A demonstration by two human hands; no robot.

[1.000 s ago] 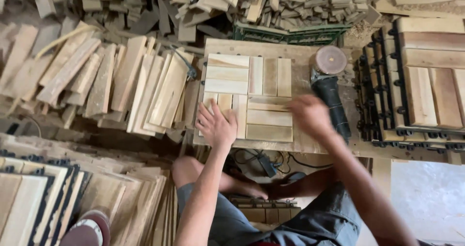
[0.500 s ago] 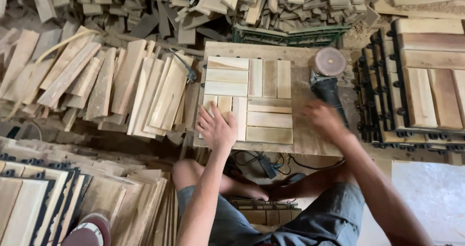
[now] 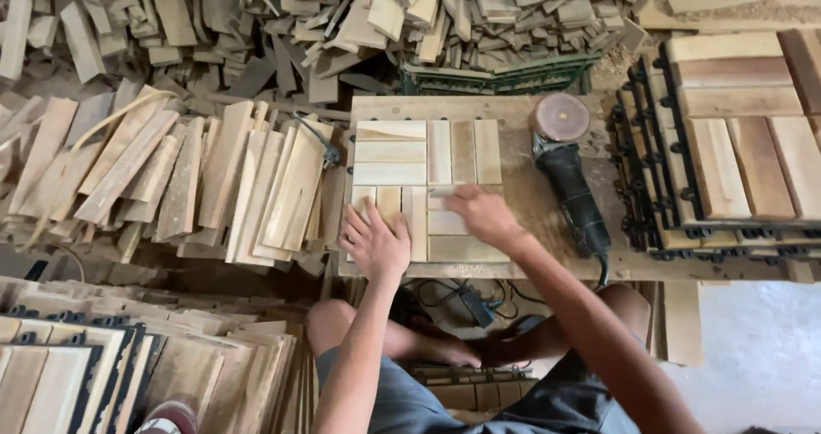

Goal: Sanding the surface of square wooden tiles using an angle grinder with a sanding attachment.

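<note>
The biggest mass in view was the heap of offcut slats [image 3: 342,23] along the top, rough pale and brown wood lying every way, with a fan of longer slats [image 3: 197,177] leaning in rows at the left. At the right stood a stack of finished tiles [image 3: 735,143], smooth boards of tan and reddish wood set on black plastic grid bases. A second stack of tiles [image 3: 77,374] lay at the lower left.

In the middle lay the surface [image 3: 522,203], a flat, dusty board of raw wood. On its left half rested the square wooden tile [image 3: 428,186], made of short pale slats in four blocks, laid alternately across and lengthwise, the grain showing faintly. Just right of it lay an angle grinder [image 3: 569,177], with a black body and a round, brownish sanding disc.

The left hand [image 3: 376,242] lay flat and spread on the tile's near left corner, fingers apart, gripping nothing. The right hand [image 3: 483,213] pressed on the near right block, fingers bent loosely and together, clamped on nothing.
</note>
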